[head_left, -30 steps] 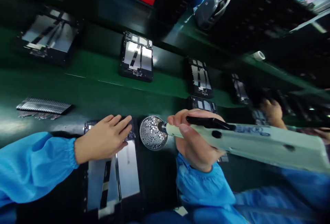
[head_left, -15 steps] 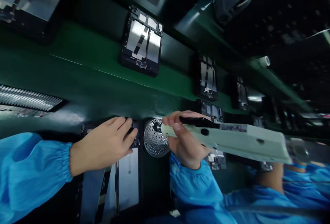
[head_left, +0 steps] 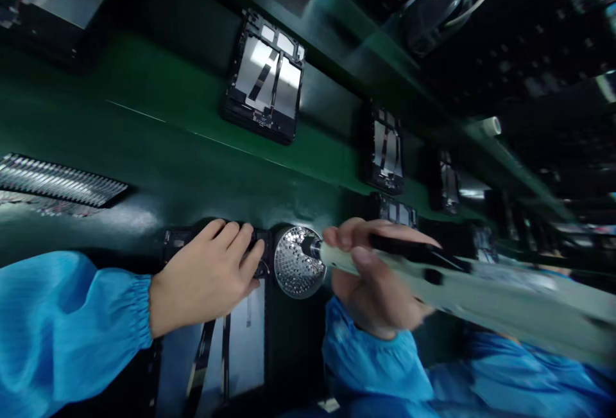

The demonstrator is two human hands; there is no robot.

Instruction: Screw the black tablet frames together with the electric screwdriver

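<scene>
My left hand [head_left: 212, 277] lies over the upper part of an opened tablet [head_left: 248, 347], its fingers spread and touching the dark frame near the top edge. Two dark flat cables run across the tablet's pale back plate below that hand. My right hand [head_left: 375, 277] is wrapped around a pale green electric screwdriver [head_left: 462, 289] with a black lever. The screwdriver lies nearly level, its dark tip over a round dish [head_left: 298, 270] of small shiny pieces, just right of the tablet. Whether the tip touches them, I cannot tell.
Further opened tablets [head_left: 264, 78], [head_left: 385, 148] sit on the green raised strip behind. A ribbed metallic tray [head_left: 62, 180] lies at the left. Another device [head_left: 394, 209] is beyond my right hand. A blue sleeve [head_left: 520, 366] shows at the lower right.
The view has shifted slightly. My right hand has moved right, and the screwdriver's rear end has swung down and nearer. The left hand stays on the tablet.
</scene>
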